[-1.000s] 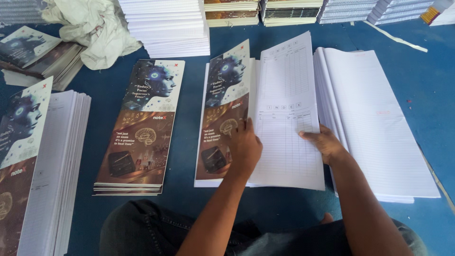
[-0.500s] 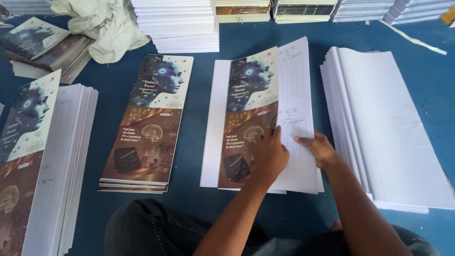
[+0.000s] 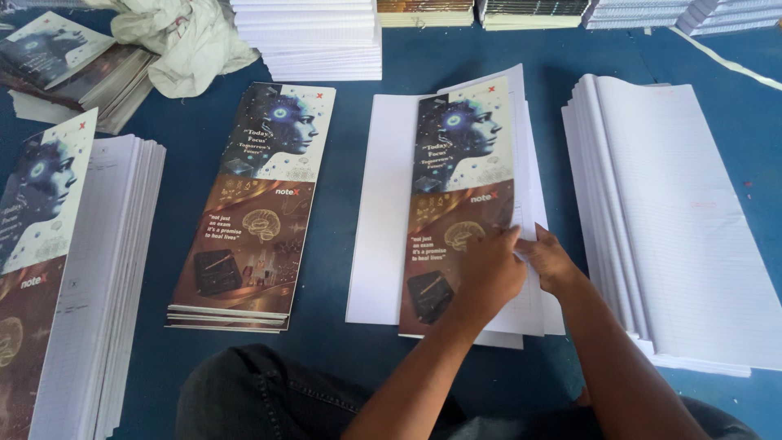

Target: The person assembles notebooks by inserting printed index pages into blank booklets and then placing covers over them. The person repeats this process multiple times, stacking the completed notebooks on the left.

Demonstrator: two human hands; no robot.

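Left hand presses flat on printed cover sheet, fingers together, pinning it square over ruled pages. Right hand just beside, pinching page edge. Cover stack lies left; ruled-sheet stack right.

This looks like a workshop where notebooks get made. Stacks of white lined pages sit at the right, printed covers lie left of middle, more piles line the top edge.
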